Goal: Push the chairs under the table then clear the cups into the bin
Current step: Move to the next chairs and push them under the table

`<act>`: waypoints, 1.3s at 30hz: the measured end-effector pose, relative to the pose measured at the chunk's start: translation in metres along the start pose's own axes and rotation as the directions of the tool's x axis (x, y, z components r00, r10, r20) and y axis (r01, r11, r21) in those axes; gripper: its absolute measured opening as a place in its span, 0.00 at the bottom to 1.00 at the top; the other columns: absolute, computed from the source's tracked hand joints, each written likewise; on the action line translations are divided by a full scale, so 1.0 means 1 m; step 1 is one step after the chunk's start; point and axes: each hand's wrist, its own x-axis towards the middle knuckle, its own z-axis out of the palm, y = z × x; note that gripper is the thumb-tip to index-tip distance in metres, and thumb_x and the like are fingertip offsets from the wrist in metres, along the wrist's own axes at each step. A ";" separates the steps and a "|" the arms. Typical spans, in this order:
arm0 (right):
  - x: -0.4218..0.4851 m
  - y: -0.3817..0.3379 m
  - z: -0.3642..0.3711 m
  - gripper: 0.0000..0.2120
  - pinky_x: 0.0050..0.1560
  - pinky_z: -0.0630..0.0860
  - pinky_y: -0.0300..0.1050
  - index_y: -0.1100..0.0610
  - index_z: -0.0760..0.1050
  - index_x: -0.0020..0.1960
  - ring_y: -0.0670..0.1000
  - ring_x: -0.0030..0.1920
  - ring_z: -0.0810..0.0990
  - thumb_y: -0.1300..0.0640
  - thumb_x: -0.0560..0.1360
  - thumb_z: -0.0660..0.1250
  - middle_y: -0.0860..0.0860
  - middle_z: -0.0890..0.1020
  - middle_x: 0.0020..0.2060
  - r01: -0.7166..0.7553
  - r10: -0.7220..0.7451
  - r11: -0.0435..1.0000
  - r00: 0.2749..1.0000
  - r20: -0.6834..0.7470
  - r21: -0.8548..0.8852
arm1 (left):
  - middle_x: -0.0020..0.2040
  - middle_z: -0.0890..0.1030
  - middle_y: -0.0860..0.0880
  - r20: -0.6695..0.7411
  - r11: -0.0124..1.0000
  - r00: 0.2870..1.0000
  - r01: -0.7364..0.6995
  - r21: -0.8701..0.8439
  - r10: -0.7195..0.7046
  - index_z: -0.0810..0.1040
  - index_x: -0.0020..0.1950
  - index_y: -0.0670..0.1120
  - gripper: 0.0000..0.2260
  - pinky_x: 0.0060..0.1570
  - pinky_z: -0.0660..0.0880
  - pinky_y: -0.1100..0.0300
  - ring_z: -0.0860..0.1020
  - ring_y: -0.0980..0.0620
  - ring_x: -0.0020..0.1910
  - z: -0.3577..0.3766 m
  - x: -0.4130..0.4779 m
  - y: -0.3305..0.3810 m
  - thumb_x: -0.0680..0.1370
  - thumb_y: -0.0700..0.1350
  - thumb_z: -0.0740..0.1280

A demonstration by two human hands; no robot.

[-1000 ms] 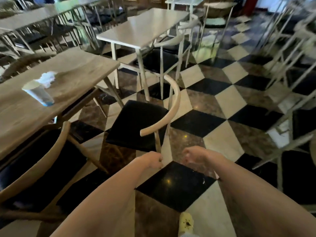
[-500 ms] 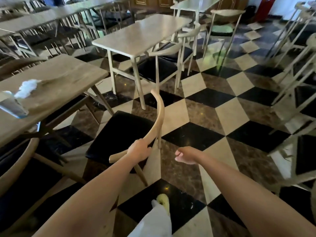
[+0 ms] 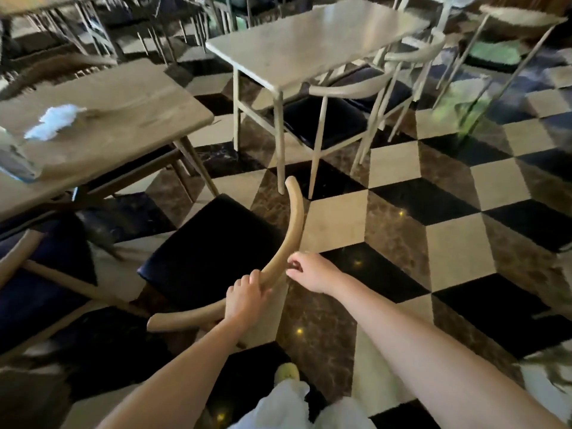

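Note:
A wooden chair with a black seat (image 3: 210,243) and a curved backrest (image 3: 294,218) stands out from the wooden table (image 3: 117,125). My left hand (image 3: 244,297) is shut on the backrest at its bend. My right hand (image 3: 312,272) touches the backrest just to the right, fingers curled but loose. A paper cup (image 3: 12,159) stands blurred at the table's left edge, beside a crumpled white tissue (image 3: 52,120). A second wooden chair (image 3: 34,274) sits at the lower left, partly under the table.
A white table (image 3: 309,41) with pale chairs (image 3: 340,119) stands beyond, across a narrow gap. More chairs crowd the right edge and the back. The checkered floor (image 3: 448,243) lies to the right. My foot (image 3: 288,371) shows at the bottom.
My left hand has taken hold of the chair's backrest. My right hand has come up to touch it. The view has shifted forward toward the chair.

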 end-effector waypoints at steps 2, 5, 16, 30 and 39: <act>0.016 0.001 -0.008 0.21 0.66 0.71 0.53 0.58 0.66 0.69 0.56 0.68 0.69 0.50 0.79 0.60 0.56 0.72 0.67 0.120 -0.122 0.990 0.992 -0.022 -0.070 | 0.67 0.73 0.48 -0.007 1.000 1.000 0.002 0.015 -0.001 0.62 0.73 0.48 0.20 0.67 0.64 0.53 0.71 0.48 0.67 0.003 0.001 -0.003 0.82 0.51 0.57; 0.046 0.005 -0.019 0.23 0.70 0.65 0.55 0.58 0.66 0.69 0.56 0.70 0.63 0.49 0.78 0.62 0.56 0.69 0.67 0.267 -0.260 0.941 0.964 0.062 -0.207 | 0.68 0.72 0.49 0.011 1.000 1.000 0.022 0.003 -0.022 0.61 0.73 0.49 0.20 0.68 0.64 0.54 0.70 0.49 0.67 0.006 0.005 -0.005 0.82 0.50 0.56; 0.113 0.030 -0.046 0.23 0.74 0.51 0.54 0.50 0.67 0.68 0.54 0.69 0.65 0.48 0.75 0.66 0.52 0.69 0.66 0.631 -0.484 0.637 0.775 0.407 -0.444 | 0.67 0.75 0.51 0.087 0.938 0.951 0.309 -0.160 -0.298 0.67 0.71 0.52 0.19 0.68 0.67 0.53 0.72 0.50 0.67 -0.012 0.008 0.019 0.81 0.54 0.59; 0.162 0.045 -0.046 0.11 0.59 0.74 0.48 0.50 0.75 0.54 0.50 0.50 0.79 0.57 0.72 0.69 0.48 0.82 0.48 0.782 -0.672 0.358 0.595 0.441 -0.510 | 0.60 0.79 0.51 0.112 0.945 0.939 0.320 0.058 -0.325 0.73 0.66 0.50 0.21 0.61 0.72 0.56 0.74 0.52 0.61 -0.010 0.013 -0.007 0.77 0.57 0.65; 0.184 0.012 -0.052 0.09 0.58 0.72 0.49 0.54 0.76 0.51 0.53 0.48 0.79 0.55 0.71 0.70 0.51 0.81 0.45 0.824 -0.742 0.311 0.522 0.421 -0.474 | 0.56 0.81 0.52 0.080 0.945 0.941 0.328 0.018 -0.328 0.76 0.64 0.51 0.19 0.55 0.77 0.56 0.78 0.53 0.55 -0.047 0.026 -0.039 0.75 0.57 0.68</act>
